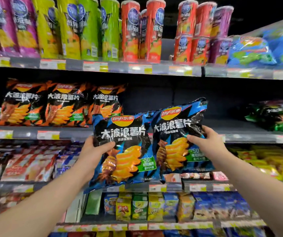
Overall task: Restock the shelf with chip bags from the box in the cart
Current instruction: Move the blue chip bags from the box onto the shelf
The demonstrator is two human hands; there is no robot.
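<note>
Both arms bare and raised, the left forearm and right forearm angling inward from the lower corners. The left hand grips the left edge of a blue chip bag, thumb across the front, fingers hidden behind. The right hand, slightly higher, grips the right edge of a second blue bag, thumb on the front.

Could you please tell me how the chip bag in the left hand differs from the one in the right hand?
The left bag is held lower, its lettering nearly level; the right bag sits higher and tilted, its top right corner raised. The left hand grips the left bag by its left edge; the right hand grips the right bag by its right edge. Both share the same blue-and-black design.
</note>
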